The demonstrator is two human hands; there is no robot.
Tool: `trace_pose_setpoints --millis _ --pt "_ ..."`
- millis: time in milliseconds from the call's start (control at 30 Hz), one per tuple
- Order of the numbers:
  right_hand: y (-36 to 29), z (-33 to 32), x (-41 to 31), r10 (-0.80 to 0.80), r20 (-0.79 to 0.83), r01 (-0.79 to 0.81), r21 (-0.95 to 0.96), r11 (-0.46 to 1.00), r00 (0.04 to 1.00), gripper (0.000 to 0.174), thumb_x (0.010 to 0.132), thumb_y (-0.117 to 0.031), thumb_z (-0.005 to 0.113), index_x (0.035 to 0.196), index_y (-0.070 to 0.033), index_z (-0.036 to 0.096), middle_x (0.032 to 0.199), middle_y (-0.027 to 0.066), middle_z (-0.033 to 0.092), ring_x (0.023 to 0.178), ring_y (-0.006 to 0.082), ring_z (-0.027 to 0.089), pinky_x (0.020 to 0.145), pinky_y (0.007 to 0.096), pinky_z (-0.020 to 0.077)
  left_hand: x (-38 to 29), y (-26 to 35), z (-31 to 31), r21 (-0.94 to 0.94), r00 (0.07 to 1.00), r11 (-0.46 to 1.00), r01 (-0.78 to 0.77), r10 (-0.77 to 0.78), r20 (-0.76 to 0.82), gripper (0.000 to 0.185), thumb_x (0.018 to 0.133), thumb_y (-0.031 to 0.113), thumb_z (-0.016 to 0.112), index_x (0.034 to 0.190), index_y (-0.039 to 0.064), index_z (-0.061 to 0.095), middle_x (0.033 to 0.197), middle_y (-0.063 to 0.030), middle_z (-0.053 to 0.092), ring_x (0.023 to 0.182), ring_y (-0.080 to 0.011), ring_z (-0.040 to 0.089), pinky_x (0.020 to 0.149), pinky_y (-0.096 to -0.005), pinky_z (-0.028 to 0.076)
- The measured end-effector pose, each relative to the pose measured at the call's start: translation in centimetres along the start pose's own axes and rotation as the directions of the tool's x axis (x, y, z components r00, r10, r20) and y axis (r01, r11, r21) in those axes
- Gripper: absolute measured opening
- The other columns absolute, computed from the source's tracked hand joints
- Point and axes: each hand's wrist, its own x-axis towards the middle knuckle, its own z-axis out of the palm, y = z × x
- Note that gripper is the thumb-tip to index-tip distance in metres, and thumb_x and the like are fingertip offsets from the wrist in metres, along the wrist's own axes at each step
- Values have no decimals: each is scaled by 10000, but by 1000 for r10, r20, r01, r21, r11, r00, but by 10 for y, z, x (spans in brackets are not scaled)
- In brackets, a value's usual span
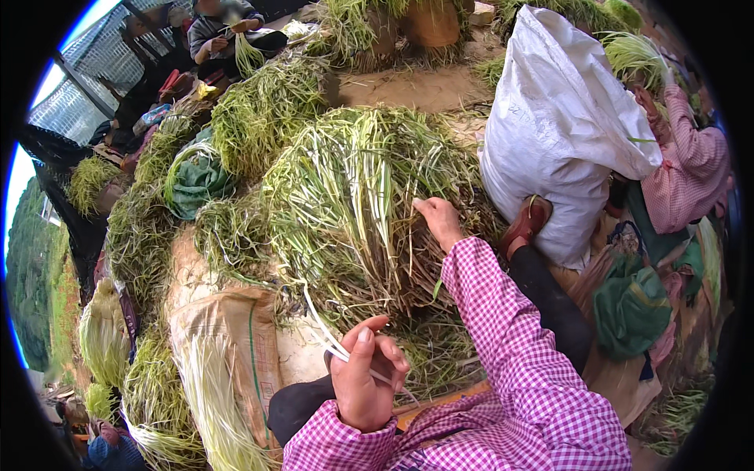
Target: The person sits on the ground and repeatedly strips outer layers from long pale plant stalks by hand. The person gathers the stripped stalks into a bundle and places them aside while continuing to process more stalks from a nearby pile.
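My left hand (368, 374) is low in the middle of the view, with a few pale, slender stalks (323, 329) held between its fingers and thumb. A large heap of long green and whitish leafy stalks (353, 194) lies in front of me. At the right side of that heap, my right hand (439, 221) has thumb and fingertips close together at a thin brownish stem. Whether the fingers grip this stem cannot be told. Cleaned pale stalks (215, 388) lie in a long bunch on a woven sack (250, 341) at the lower left.
A full white woven sack (548, 135) stands at the right, beside my shoe (527, 224). A person in a checked sleeve (686, 159) works beyond it; another person (221, 35) sits at the upper left. More leafy heaps (265, 112) and a green cloth bundle (630, 306) lie around.
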Motion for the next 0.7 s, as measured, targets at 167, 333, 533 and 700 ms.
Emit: trace_pose_setpoints --millis 167,333,533,700 --pt "27 -6 11 -45 -70 61 256 965 997 152 810 -121 649 826 28 624 778 84 622 681 155 558 654 307 461 15 -8 -2 129 1000 991 22 -20 -17 246 969 170 413 1092 -11 526 702 -72 574 590 -172 581 380 -245 404" --pt "47 -63 -21 117 -55 -37 749 661 992 11 904 -96 507 901 -103 515 883 50 642 636 112 582 502 275 487 21 -14 -6 153 997 987 -45 53 -51 249 967 174 418 1102 -8 521 714 -79 586 585 -167 588 385 -233 401" --pt "31 -94 -69 93 212 -219 717 662 973 69 927 -146 513 890 -89 521 682 1 564 553 60 494 447 220 382 35 -33 7 264 1000 964 -5 1 17 258 967 157 400 1116 -18 519 768 -98 625 640 -177 637 394 -219 433" --pt "18 -83 -92 -25 204 -120 665 737 979 127 886 -136 582 857 -14 592 678 14 580 561 77 507 533 214 417 97 -70 42 351 988 936 -30 -26 155 306 971 144 387 1212 -12 494 1135 -142 596 1029 -224 584 699 -333 546"
